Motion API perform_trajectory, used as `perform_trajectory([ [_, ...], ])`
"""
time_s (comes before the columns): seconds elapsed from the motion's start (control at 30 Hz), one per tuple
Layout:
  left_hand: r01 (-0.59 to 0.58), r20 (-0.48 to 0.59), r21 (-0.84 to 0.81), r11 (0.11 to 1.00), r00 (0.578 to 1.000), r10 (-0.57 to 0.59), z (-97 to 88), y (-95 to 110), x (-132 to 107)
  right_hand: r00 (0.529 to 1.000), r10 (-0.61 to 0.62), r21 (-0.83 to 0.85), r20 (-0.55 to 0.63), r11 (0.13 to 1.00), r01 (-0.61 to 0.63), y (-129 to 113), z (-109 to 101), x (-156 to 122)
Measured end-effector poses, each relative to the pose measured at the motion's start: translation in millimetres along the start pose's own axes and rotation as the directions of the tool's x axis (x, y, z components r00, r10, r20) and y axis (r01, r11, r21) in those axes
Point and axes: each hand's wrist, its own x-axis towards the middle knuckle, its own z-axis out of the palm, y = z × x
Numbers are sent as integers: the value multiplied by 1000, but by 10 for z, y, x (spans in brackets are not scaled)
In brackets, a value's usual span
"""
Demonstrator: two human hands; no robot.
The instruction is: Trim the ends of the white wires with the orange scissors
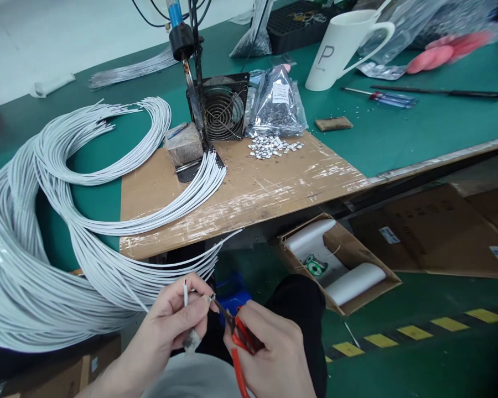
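Observation:
My left hand (172, 318) is closed in a pinch on the end of a thin white wire (185, 293), low in the view over my lap. My right hand (274, 354) is wrapped round red-handled pliers (237, 334), whose dark tips touch the wire end at my left fingertips. A big bundle of white wires (37, 243) sweeps from the left down toward my hands. More wire ends lie on a worn wooden board (253, 188).
On the board stand a small fan (224, 108), a soldering stand (191, 83), a pile of small metal terminals (271, 146) and a bag of them (276, 105). Farther back are a white mug (340, 50) and screwdriver (392, 99). Open cardboard boxes (340, 260) sit on the floor right.

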Motion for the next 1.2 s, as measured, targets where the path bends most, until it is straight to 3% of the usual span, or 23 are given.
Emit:
perform_trajectory([
  [0.87, -35, -14, 52, 998, 999, 36, 40, 19, 1, 1000, -20, -29, 1, 999, 20, 12, -20, 22],
  [1.2, -92, -9, 103, 990, 996, 94, 34, -2, 11, 995, -43, -78, 91, 996, 50, -17, -131, 101],
])
